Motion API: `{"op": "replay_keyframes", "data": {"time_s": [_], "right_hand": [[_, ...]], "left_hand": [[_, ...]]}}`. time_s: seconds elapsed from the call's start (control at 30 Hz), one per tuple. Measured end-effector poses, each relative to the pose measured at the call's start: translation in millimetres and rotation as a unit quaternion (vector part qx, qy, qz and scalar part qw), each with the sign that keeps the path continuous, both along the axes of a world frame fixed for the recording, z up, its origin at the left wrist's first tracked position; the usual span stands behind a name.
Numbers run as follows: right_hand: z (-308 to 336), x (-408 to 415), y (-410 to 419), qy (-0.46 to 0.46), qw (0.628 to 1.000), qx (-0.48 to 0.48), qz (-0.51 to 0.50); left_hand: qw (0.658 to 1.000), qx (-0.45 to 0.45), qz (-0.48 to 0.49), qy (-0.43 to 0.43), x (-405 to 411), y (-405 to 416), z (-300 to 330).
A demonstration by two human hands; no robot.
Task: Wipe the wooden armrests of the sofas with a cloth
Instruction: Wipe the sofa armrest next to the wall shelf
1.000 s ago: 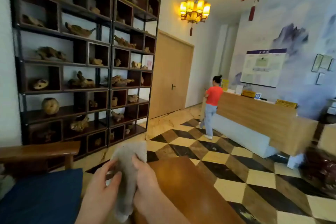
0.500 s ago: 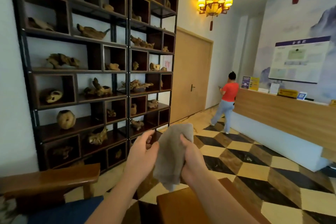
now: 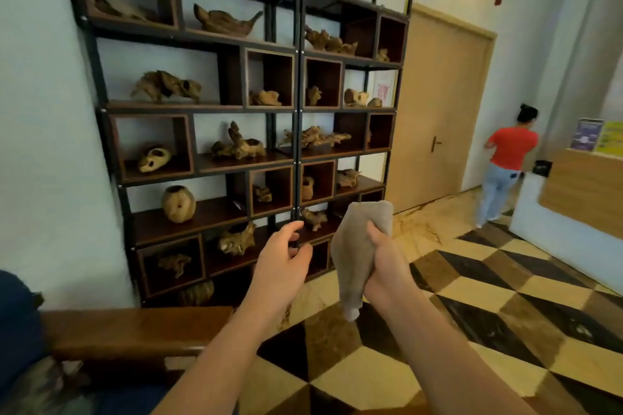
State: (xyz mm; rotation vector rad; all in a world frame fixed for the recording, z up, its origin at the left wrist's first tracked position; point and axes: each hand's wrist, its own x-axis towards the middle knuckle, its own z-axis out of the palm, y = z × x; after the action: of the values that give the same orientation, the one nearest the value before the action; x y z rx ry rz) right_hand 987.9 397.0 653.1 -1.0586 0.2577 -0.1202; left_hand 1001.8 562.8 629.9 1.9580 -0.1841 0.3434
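Shelf: a big dark shelf [image 3: 296, 84] stands against the wall. Its boxes hold lumps of carved wood and a round pot [image 3: 178, 204].
Floor: the floor [image 3: 488, 307] has a pattern of dark, tan and cream tiles.
Door: a light wood door [image 3: 435, 111] is right of the shelf, and it is closed.
Desk: a wood and white desk [image 3: 580, 199] is at the far right.
Person: a person [image 3: 505, 162] in a red top and blue jeans stands by the desk, well apart from the hands.
Armrest: a brown wood armrest [image 3: 135, 330] is low on the left, under the left arm. No hand touches it. A blue cushion [image 3: 17, 330] is just beside it.
Cloth: a gray cloth [image 3: 354, 246] is up in the air in front of the shelf. It hangs down out of the right hand.
Right hand: the right hand [image 3: 384, 266] has its fingers curled tight round the cloth.
Left hand: the left hand [image 3: 283, 259] is just beside the cloth, not touching it. Its fingers are loose and a bit bent, and it holds nothing.
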Motion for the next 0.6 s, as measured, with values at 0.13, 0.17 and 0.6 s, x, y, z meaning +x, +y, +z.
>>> {"op": "replay_keyframes", "data": {"time_s": [0.13, 0.17, 0.6], "right_hand": [[-13.5, 98.3, 35.3, 0.038, 0.998, 0.013, 0.057], [-17.4, 115.9, 50.0, 0.068, 0.996, 0.017, 0.063], [-121.8, 301.0, 254.7, 0.189, 0.943, 0.01, 0.273]], "left_hand": [[0.998, 0.006, 0.058, 0.021, 67.6, 34.3, -22.0], [0.997, 0.01, 0.072, 0.03, 78.0, 44.1, -27.5], [0.944, -0.107, 0.284, 0.127, 218.5, 211.4, -142.0]]}}
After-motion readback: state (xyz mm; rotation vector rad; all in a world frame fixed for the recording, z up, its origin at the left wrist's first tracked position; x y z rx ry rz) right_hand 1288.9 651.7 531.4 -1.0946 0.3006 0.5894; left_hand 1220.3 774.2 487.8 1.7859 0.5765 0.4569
